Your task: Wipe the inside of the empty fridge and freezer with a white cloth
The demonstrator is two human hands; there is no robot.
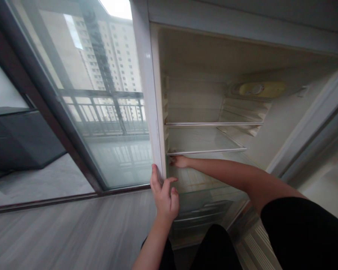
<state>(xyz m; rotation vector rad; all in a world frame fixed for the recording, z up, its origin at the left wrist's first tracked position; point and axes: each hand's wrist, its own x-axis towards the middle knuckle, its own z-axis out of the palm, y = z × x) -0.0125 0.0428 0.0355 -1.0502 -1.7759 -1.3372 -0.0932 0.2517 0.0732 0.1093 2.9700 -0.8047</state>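
An open refrigerator (154, 93) stands in front of me. My left hand (165, 197) rests against its lower left front edge, fingers apart, one finger stretched up along the frame and nothing in the grip. Reaching inside, my right hand (180, 161) is at the left inner wall, just under the lower glass shelf (197, 140). Its fingers look closed against the wall; something small and pale shows at the fingertips, too unclear to name. Below that hand lies another glass shelf (205, 190), above a clear drawer (205, 215).
An upper shelf (214, 123) spans the compartment. A yellowish cover (261, 89), perhaps the lamp's, sits on the right inner wall. The open door (321, 157) is at the right, with a ribbed rack low down. Left are a glass sliding door (121, 161) and grey floor (101, 232).
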